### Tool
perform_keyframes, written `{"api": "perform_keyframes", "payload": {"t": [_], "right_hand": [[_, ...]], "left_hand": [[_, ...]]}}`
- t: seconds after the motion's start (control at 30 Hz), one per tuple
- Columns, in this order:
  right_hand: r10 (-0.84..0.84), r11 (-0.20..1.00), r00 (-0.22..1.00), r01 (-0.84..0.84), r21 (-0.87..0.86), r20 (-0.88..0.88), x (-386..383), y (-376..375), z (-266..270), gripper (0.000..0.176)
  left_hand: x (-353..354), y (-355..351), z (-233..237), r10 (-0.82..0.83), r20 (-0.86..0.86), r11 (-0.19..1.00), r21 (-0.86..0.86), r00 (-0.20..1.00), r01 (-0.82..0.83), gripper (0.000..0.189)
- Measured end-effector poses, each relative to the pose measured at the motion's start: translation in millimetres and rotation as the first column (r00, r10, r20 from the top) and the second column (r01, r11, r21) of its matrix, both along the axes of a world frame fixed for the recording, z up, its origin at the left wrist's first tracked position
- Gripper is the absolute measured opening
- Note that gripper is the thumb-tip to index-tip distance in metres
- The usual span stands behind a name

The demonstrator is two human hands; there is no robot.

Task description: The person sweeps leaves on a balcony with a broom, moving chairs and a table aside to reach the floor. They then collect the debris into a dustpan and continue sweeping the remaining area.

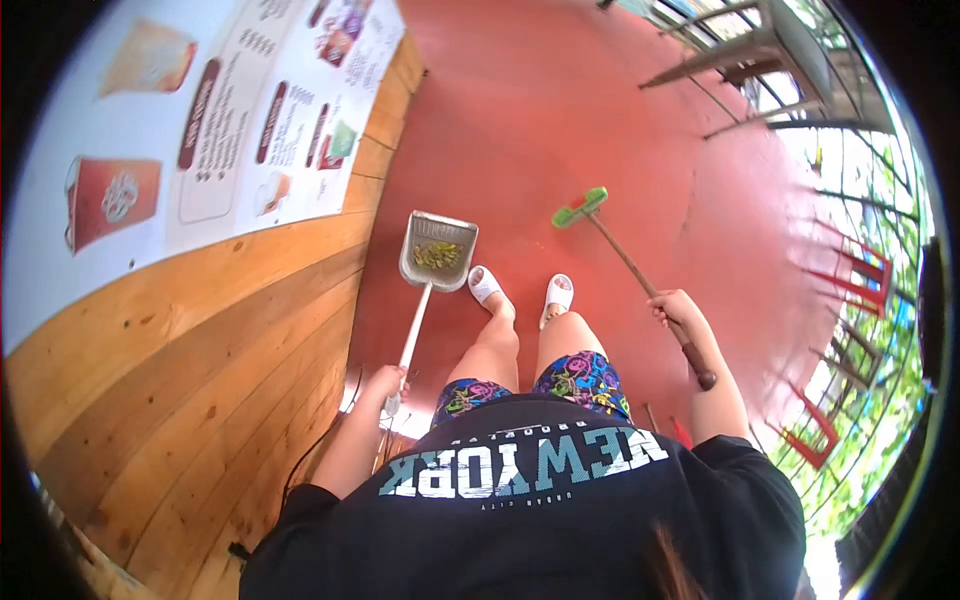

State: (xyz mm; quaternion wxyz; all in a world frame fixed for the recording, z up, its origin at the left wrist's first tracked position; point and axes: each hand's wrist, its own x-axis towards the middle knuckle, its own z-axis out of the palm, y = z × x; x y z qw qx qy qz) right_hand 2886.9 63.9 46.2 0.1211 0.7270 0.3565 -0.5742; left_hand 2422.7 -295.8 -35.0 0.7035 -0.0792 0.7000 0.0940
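My left hand (pixel 384 383) is wrapped round the white handle of a long-handled dustpan (pixel 417 320). The dustpan's grey scoop holds a small heap of yellow-green leaves or scraps (pixel 438 256) and lies in front of my feet, close to the wooden wall. My right hand (pixel 673 307) grips the brown stick of a broom (pixel 622 254) partway along, with the dark end of the stick passing by my forearm. At the far end, the broom's green and red head (pixel 580 207) is over the red floor, ahead and to the right of my feet.
A wooden plank wall (pixel 200 330) with a menu board (pixel 230 120) runs along my left. Red floor (pixel 500 110) stretches ahead. A table or bench (pixel 780 60) stands at the upper right, and red chairs (pixel 860 270) line the railing on the right.
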Motion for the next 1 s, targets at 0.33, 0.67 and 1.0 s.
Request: {"api": "perform_keyframes", "payload": {"t": [0.33, 0.67, 1.0], "right_hand": [[0.358, 0.807, 0.799, -0.525, 0.27, 0.483, 110.7, 45.5, -38.6, 0.018], [0.727, 0.533, 0.504, -0.843, 0.08, 0.467, 21.5, -29.7, -73.1, 0.028], [0.466, 0.827, 0.739, -0.56, 0.057, 0.487, 132.0, -76.9, -10.8, 0.042]], "left_hand": [[-6.8, 205.6, -13.7, -0.628, -0.061, 0.771, 0.086, 0.776, 0.63, 0.027], [73.6, 363.3, 12.4, -0.88, -0.135, 0.472, -0.134, 0.456, 0.871, 0.024], [136.5, 433.9, 16.4, -0.958, -0.071, 0.286, -0.282, 0.277, 0.916, 0.023]]}}
